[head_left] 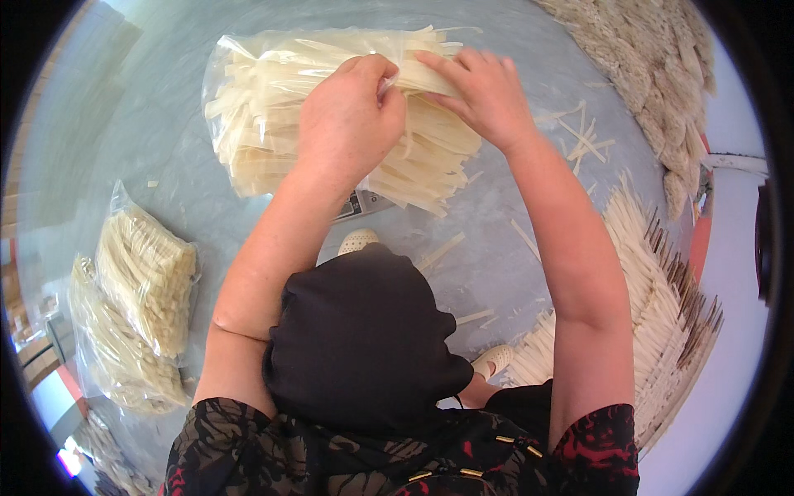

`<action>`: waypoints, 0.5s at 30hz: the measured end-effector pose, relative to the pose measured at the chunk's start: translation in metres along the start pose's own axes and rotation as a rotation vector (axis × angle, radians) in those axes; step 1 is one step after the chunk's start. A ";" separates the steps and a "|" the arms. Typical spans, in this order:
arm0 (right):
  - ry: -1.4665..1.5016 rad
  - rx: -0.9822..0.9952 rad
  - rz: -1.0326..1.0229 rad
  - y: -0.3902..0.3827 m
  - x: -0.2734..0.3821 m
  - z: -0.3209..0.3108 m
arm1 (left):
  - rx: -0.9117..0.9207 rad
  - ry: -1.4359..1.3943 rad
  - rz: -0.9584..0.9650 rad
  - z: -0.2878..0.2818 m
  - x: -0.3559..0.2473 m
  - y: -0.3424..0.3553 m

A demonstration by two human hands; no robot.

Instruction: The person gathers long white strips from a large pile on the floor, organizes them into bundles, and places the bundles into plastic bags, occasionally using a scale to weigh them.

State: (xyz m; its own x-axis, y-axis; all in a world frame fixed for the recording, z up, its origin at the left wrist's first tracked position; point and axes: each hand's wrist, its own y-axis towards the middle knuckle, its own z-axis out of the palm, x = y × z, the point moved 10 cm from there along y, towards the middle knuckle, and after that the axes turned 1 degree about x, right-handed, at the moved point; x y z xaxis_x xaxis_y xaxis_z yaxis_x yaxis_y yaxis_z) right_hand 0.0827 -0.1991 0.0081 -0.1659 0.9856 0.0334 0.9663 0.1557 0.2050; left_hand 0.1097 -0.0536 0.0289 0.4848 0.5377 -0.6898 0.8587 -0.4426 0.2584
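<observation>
A clear plastic bag (248, 78) lies on its side, stuffed with long, flat, pale yellow dried strips (430, 161). Ends of the strips stick out of the bag's right side. My left hand (356, 112) is closed, with thumb and forefinger pinching the bag's edge on top of the bundle. At the right end, my right hand (490, 95) has its thumb and fingers bent round a group of protruding strips. Part of a small scale (362, 204) shows under the bundle's near side; the rest is covered.
Two filled clear bags (149, 273) of similar strips lie on the grey floor at left. Loose strips (583, 136) are scattered at right. A large pile of pale strips (628, 306) lies near right, and a brownish heap (641, 66) is at far right. A cream shoe (494, 361) stands below.
</observation>
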 end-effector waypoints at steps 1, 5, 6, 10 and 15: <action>-0.014 -0.071 -0.055 0.009 0.013 -0.007 | -0.008 -0.019 0.014 0.001 -0.001 0.000; 0.017 -0.164 -0.141 0.034 0.035 0.005 | 0.023 0.015 0.005 0.007 -0.003 0.009; 0.018 -0.132 -0.085 0.038 0.032 0.010 | 0.024 0.019 0.003 0.009 0.002 0.010; -0.081 -0.262 -0.031 0.026 0.030 0.003 | 0.007 -0.186 0.025 0.007 0.016 0.006; 0.133 -0.439 0.006 -0.055 0.031 -0.075 | -0.008 -0.685 -0.187 -0.042 0.034 -0.030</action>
State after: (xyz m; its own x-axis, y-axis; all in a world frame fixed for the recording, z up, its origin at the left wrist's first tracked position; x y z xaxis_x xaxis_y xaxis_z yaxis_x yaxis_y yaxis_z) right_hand 0.0095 -0.1816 0.0713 -0.2119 0.9649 0.1554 0.7970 0.0786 0.5988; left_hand 0.1074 0.0075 0.0262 0.1183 0.0307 -0.9925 0.9198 -0.3800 0.0979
